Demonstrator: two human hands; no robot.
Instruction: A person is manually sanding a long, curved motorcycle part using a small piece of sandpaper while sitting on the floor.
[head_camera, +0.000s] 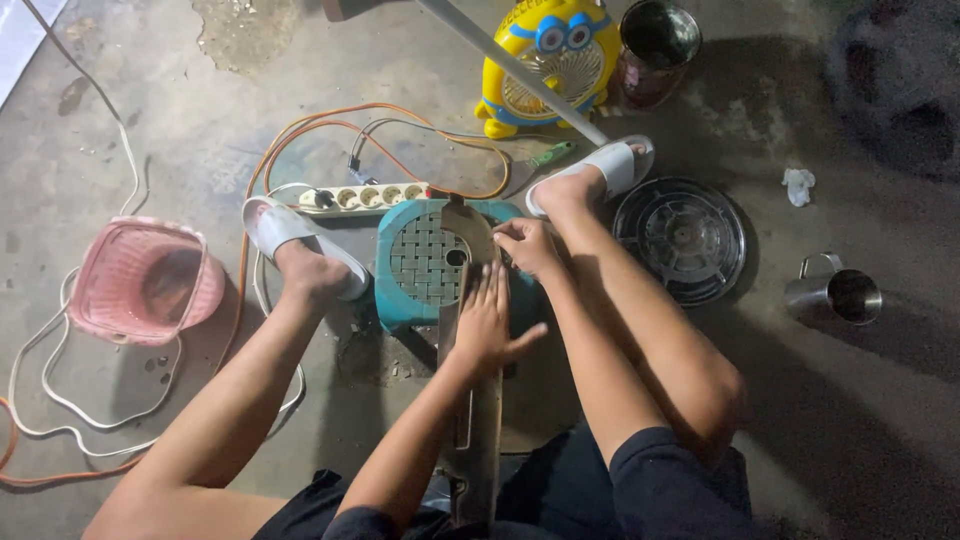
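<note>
Near the middle of the frame, a long flat metal blade (474, 400) runs from the person's lap at the bottom edge up onto a small teal plastic stool (420, 262) with a woven-pattern top, which stands on the concrete floor (880, 400). Its rounded tip lies on the stool's seat. The left hand (487, 325) lies flat on the blade just below the stool, fingers stretched out side by side and thumb spread to the right. The right hand (527, 245) rests at the blade's right edge on the stool, fingers curled in; whether it pinches something small cannot be told.

Both bare legs stretch out on either side of the stool, each foot in a white slipper (285, 235). Just above the stool lies a white power strip (365, 196) with orange and white cables looping toward the left. A pink plastic basket (145, 280) sits at the left. In the upper middle stands a yellow cartoon-shaped fan (545, 60), with a dark metal pot (655, 50) beside it. At the right lie a round metal grille (682, 238) and a steel mug (838, 292).
</note>
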